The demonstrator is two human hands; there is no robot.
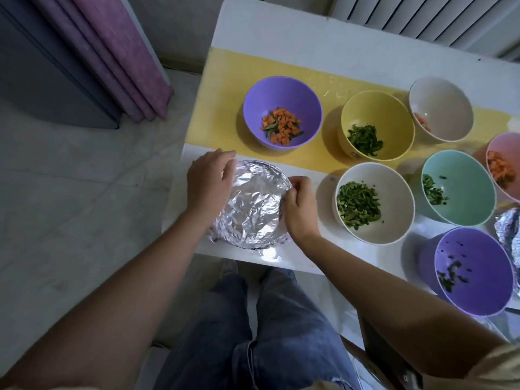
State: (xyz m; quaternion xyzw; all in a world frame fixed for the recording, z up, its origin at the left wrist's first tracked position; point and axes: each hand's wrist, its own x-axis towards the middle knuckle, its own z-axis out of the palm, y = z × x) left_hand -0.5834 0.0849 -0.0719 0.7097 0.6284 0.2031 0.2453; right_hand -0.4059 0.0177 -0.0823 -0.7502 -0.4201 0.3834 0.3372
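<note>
A bowl covered with crinkled aluminium foil (251, 205) stands at the near left corner of the white table (281, 32). My left hand (209, 182) lies over the bowl's left rim, fingers curved down onto the foil. On the right rim my right hand (299, 205) pinches the foil's edge with curled fingers.
Several coloured bowls fill the table: a purple one with carrot and green pieces (282, 112), a yellow one (377, 125), a white one with chopped greens (374, 202), a mint one (457, 187), another purple one (474, 270). More foil (509, 229) lies at the right edge. My legs are below the table edge.
</note>
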